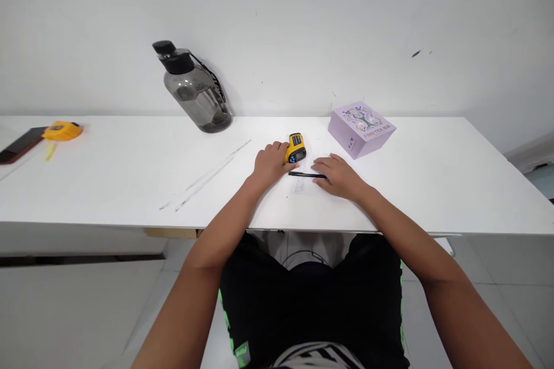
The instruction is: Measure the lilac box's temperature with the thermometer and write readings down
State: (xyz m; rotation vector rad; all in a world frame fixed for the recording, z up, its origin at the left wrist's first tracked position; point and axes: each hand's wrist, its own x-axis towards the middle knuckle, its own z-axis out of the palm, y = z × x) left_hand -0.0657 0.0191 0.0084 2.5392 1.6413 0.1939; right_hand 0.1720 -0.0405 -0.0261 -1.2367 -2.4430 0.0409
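My left hand (270,164) is curled against the left side of a yellow and black handheld measuring device (296,148), its thumb below it. The device has a small screen and blue buttons facing up. A black pen (303,174) lies just below the device. My right hand (337,177) rests palm down at the pen's right end, fingers apart, covering that end. Beneath the pen is a pale sheet with faint writing (298,186), partly hidden by my right hand.
A lilac tea box (361,130) stands behind my right hand. A grey water bottle (197,92) stands by the wall. At far left, an orange tape measure (63,131) sits beside a dark flat object (23,144). Dark streaks mark the white table (454,184).
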